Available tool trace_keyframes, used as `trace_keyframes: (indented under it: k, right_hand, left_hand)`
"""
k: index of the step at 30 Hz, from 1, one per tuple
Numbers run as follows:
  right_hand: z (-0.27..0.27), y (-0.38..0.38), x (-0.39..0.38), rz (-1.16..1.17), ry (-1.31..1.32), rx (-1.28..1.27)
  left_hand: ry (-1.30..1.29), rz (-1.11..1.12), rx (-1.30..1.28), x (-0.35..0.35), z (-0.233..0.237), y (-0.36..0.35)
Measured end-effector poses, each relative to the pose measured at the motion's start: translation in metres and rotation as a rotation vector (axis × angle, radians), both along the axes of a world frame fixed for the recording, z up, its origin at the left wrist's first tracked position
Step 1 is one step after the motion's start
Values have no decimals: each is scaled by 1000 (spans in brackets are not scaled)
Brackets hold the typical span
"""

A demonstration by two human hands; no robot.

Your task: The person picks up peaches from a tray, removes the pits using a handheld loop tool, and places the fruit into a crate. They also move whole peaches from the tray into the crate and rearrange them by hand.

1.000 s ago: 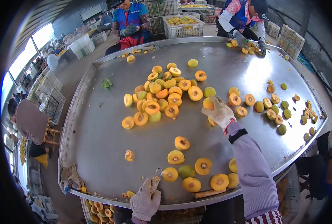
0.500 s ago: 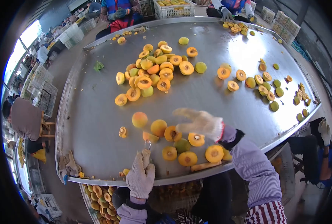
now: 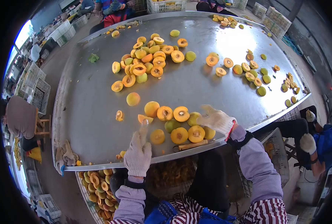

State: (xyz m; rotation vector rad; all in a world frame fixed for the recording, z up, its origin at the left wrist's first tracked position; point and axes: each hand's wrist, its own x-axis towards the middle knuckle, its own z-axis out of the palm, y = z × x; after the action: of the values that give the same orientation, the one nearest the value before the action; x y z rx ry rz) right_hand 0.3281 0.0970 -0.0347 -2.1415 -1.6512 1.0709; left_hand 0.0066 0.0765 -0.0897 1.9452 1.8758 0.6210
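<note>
My left hand [image 3: 138, 151], in a white knit glove, is closed around a small metal tool with a ring-shaped end [image 3: 147, 120]. The ring overlaps an orange peach wedge [image 3: 144, 118] on the metal table. My right hand [image 3: 219, 121], also gloved, has its fingers stretched out to the left, with fingertips right at a yellow-green peach [image 3: 193, 119]. Between my hands lie several peach halves [image 3: 179, 135], some cut side up with the pit or hollow showing. A whole-looking peach [image 3: 133, 99] sits just beyond them.
A larger heap of peach halves [image 3: 139, 69] covers the table's middle, with more at right. A wooden-handled tool [image 3: 193, 145] lies along the near edge. Spare gloves [image 3: 69, 155] rest at the left corner. A crate of halves [image 3: 99, 188] stands below. Co-workers sit across and at right.
My right hand has moved right, from above the near peach halves to beside them, uncovering a yellow-green peach. My left hand keeps the ring tool by the wedge. The view has shifted.
</note>
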Motion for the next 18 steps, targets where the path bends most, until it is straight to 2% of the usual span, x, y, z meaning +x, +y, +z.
trace_keyframes:
  k: [1,3,4,6,7,9,11,13,15,16,17,18]
  right_hand:
    - [8,-5,-2,3,3,2]
    - [17,-14,3,196,-232,55]
    - [20,-18,8,200,-236,54]
    - [23,-26,15,275,-351,-258]
    - [14,-28,14,277,-353,-261]
    - [-6,-33,8,234,-307,-132]
    - [-12,-31,-5,188,-239,-88]
    - [-33,-23,-11,87,216,122]
    - [-36,-26,-10,312,69,227]
    - [-1,-29,-26,267,-62,19]
    - [11,-32,-26,322,-40,-94]
    - [8,-38,-27,340,-72,-92]
  left_hand:
    - [3,3,2,-2,-1,0]
    - [5,1,15,-2,-3,0]
    - [1,4,14,0,-1,0]
    - [-17,8,-4,1,1,0]
    - [-19,10,-7,1,-2,0]
    - [11,-22,146,-1,-11,1]
    - [13,-22,120,-2,-9,-1]
    - [7,-35,109,-2,-1,-1]
    - [67,-7,-19,0,4,0]
    - [61,-8,46,-2,-9,0]
    - [71,-20,122,-3,-16,0]
    - [47,-20,99,-2,-17,0]
